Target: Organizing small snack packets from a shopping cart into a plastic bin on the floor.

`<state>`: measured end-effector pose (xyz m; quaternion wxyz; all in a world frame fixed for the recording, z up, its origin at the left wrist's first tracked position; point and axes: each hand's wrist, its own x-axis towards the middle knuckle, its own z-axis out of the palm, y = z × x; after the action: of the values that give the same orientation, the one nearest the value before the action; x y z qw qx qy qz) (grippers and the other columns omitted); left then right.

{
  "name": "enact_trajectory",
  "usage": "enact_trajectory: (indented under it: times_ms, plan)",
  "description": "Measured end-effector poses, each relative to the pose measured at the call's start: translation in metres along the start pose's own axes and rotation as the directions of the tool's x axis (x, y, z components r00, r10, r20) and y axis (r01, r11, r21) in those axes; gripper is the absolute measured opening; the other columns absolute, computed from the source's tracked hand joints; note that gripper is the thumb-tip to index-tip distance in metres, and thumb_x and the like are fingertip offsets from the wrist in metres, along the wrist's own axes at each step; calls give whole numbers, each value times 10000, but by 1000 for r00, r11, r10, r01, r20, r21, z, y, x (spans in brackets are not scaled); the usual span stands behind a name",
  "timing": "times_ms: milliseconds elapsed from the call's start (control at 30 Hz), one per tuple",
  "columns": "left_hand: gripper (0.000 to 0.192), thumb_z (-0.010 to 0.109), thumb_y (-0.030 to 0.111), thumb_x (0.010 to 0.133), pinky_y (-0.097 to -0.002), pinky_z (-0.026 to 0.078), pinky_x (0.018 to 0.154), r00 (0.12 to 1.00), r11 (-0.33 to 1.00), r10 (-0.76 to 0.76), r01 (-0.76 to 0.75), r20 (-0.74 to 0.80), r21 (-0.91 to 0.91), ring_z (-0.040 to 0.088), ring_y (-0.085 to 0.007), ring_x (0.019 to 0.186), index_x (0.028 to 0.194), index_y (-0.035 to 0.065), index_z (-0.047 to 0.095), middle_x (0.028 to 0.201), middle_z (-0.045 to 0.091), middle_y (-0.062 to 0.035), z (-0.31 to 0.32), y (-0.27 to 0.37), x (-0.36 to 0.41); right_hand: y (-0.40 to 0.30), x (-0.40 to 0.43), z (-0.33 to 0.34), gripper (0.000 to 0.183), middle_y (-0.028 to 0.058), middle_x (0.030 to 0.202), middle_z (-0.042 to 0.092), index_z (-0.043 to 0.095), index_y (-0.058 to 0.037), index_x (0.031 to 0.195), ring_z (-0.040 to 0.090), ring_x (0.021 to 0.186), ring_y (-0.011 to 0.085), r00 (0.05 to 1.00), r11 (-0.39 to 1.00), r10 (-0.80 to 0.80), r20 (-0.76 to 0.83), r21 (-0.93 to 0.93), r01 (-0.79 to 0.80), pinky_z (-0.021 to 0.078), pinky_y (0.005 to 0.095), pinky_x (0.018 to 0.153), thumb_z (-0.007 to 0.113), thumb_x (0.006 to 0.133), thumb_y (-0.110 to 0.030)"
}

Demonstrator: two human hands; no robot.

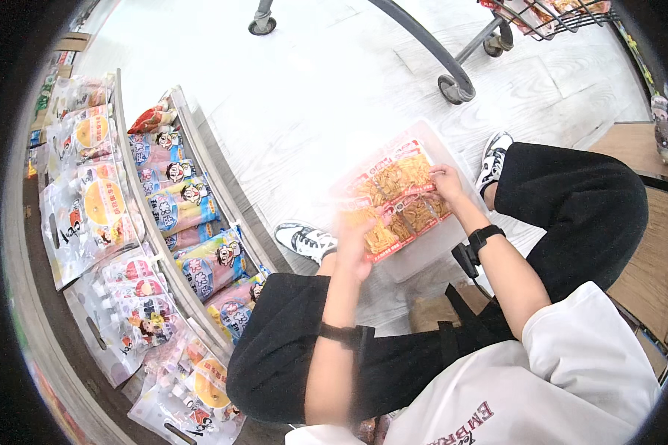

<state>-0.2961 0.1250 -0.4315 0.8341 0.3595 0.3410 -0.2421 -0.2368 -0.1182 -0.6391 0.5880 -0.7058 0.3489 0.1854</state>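
Note:
Red-edged snack packets (406, 219) with clear windows, in strips or sheets, lie between my two hands. My left hand (356, 239) grips their near-left corner and looks blurred. At the right edge of the packets, my right hand (446, 183) has its fingers closed on them. Under and behind them is a translucent plastic bin (451, 139), above the floor between my feet. Both wrists wear black straps. How far the packets rest on the bin cannot be told.
Shelves on the left hold colourful ice-pop bags (181, 206) and clear handled jelly bags (97, 206). Ahead stands a wheeled cart frame (434, 50), with a black wire basket (556, 28) at upper right. Cardboard boxes (651, 245) are on the right.

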Motion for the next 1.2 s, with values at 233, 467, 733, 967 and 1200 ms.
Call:
enact_trajectory:
  times_ms: [233, 467, 733, 967, 1200]
  plan:
    - [559, 399, -84, 825, -413, 560, 851, 995, 998, -70, 70, 70, -4, 627, -293, 1064, 1374, 6, 343, 1218, 594, -173, -25, -10, 2, -3, 12, 38, 171, 72, 757, 640, 636, -16, 953, 612, 573, 143, 957, 999, -14, -290, 32, 25, 465, 250, 454, 477, 894, 9]
    - [520, 416, -94, 820, -395, 561, 824, 996, 995, -90, 90, -2, -34, 642, -282, 1007, 1326, 20, 410, 1176, 609, -155, -26, -17, 7, -7, -24, 31, 243, 106, 778, 660, 655, -16, 1047, 645, 687, 204, 921, 830, -369, -124, -490, 266, 528, 321, 682, 654, 852, -162]
    - [433, 536, -52, 873, -341, 531, 860, 990, 994, -108, 110, -94, 16, 628, -215, 1027, 1294, 18, 460, 1180, 614, -113, -33, -20, 5, -13, -58, 33, 482, 226, 960, 677, 594, -84, 1228, 647, 937, 389, 885, 553, -249, 393, -693, 463, 508, 453, 823, 664, 812, -318]
    - [424, 576, -62, 874, -326, 509, 885, 994, 966, 6, 24, -114, 257, 617, -201, 1045, 1281, 9, 479, 1191, 612, -108, -37, -38, 23, -24, -55, 26, 488, 187, 1026, 670, 568, -91, 1241, 651, 954, 320, 893, 754, -273, 358, -497, 430, 533, 415, 775, 693, 830, -322]
    - [323, 589, 62, 910, -348, 485, 886, 970, 782, 242, -173, -36, 598, 612, -237, 1058, 1220, -12, 536, 1153, 637, -127, -46, -76, 53, -41, -81, 21, 279, 7, 820, 616, 622, -75, 1025, 562, 740, 68, 577, 987, 145, 804, -161, -24, 459, 244, 607, 769, 789, -62]
